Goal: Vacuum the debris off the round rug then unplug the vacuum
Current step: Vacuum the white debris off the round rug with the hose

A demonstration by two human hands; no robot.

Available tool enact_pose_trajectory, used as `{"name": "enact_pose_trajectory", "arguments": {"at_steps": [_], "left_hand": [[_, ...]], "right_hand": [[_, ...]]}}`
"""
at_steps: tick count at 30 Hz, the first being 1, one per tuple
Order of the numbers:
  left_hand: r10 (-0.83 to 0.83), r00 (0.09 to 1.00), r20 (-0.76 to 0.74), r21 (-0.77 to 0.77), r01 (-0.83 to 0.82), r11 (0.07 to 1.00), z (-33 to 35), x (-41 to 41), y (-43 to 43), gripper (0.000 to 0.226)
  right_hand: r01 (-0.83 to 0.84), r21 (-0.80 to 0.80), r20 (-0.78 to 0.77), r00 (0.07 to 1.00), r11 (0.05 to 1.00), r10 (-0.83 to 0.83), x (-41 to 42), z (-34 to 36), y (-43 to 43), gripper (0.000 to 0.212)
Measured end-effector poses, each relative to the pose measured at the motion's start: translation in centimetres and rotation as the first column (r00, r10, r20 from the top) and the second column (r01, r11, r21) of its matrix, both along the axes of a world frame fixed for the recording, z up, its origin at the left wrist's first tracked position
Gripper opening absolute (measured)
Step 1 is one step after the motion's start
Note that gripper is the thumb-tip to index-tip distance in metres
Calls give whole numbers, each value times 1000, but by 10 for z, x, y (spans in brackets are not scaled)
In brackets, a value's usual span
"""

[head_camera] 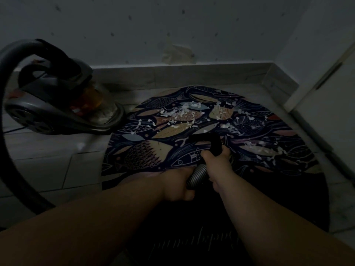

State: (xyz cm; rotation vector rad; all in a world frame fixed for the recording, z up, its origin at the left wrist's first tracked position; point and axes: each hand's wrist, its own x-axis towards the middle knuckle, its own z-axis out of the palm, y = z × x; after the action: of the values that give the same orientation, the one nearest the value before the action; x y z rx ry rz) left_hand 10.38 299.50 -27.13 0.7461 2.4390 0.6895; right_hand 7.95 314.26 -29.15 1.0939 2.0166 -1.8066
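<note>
**Two-handed nozzle pass over a littered rug**

The right hand [215,162] curls its fingers round the black nozzle handle [209,141], which points across the middle of the round rug [146,150]. In the dim light it is unclear whether the tip touches the pile. The left hand [176,187] grips the ribbed hose [197,174] just behind. White debris [178,112] lies scattered over the rug's far and right parts, ahead of the nozzle. The canister vacuum [55,104] stands on the tiled floor [48,160] beside the rug's left edge. Advised: keep the tip flat, sweep in slow overlapping strokes, and feed slack with the left hand. The plug is not in view.
</note>
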Motion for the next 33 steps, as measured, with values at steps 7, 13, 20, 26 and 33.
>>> {"name": "enact_pose_trajectory", "arguments": {"at_steps": [7, 13, 20, 26, 33], "left_hand": [[46, 994, 103, -13, -45, 999, -15, -21, 1, 72], [65, 994, 85, -21, -63, 998, -27, -37, 2, 85], [80, 993, 87, -17, -79, 997, -36, -45, -3, 75], [89, 992, 93, -34, -86, 996, -36, -43, -10, 67], [128, 983, 132, -39, -123, 992, -23, -37, -24, 69]], "right_hand": [[25, -15, -7, 1000, 1000, -25, -23, -8, 2, 76], [14, -11, -62, 998, 1000, -14, -38, -12, 4, 75], [-27, -16, -51, 998, 999, 26, -47, -18, 0, 77], [-95, -16, -26, 995, 995, 94, -48, -15, -7, 73], [-141, -61, -21, 990, 988, 140, -49, -16, -18, 77]]}}
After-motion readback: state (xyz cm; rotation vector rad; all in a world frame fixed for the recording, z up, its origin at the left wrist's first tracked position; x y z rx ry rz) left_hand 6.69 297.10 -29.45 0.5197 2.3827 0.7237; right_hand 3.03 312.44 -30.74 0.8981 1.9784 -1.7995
